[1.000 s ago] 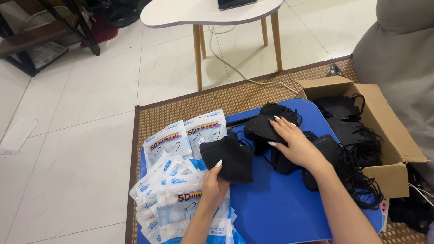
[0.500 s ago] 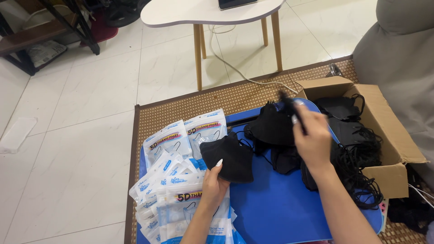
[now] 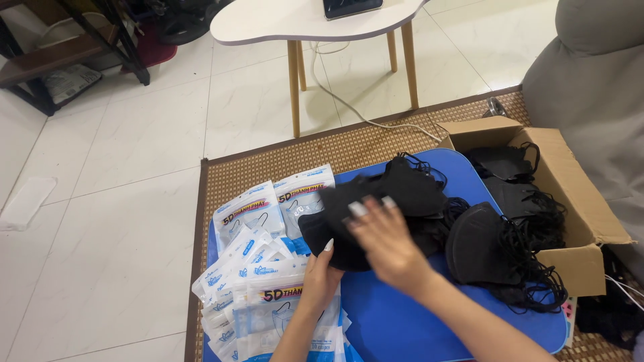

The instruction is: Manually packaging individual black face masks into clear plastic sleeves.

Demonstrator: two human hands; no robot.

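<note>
Packing of black face masks into printed pouches, judged partly done. Stacked at the near left corner of the blue tabletop (image 3: 402, 328): a fan of flat white-and-blue pouches (image 3: 258, 268), whether filled or not impossible to tell. Left over: a loose heap of black masks (image 3: 496, 251) along the right edge, more of them with tangled ear loops inside the open cardboard box (image 3: 583, 221) just beside that edge. Left hand (image 3: 320, 278) near the middle of the tabletop, palm down, fingers curled narrowly under a folded black mask (image 3: 335, 231), pressing it just beside the pouch stack. Right hand (image 3: 386, 245) directly over that same mask, fingers spread, blurred by motion, laying down a second black mask (image 3: 409, 188) held loosely in them; exact closure not readable through the blur. Compared with half a second ago: right hand then raised at the far right, lifting a mask from the heap; now swung leftward and down to meet the left hand. Left hand and pouches unchanged in place.
</note>
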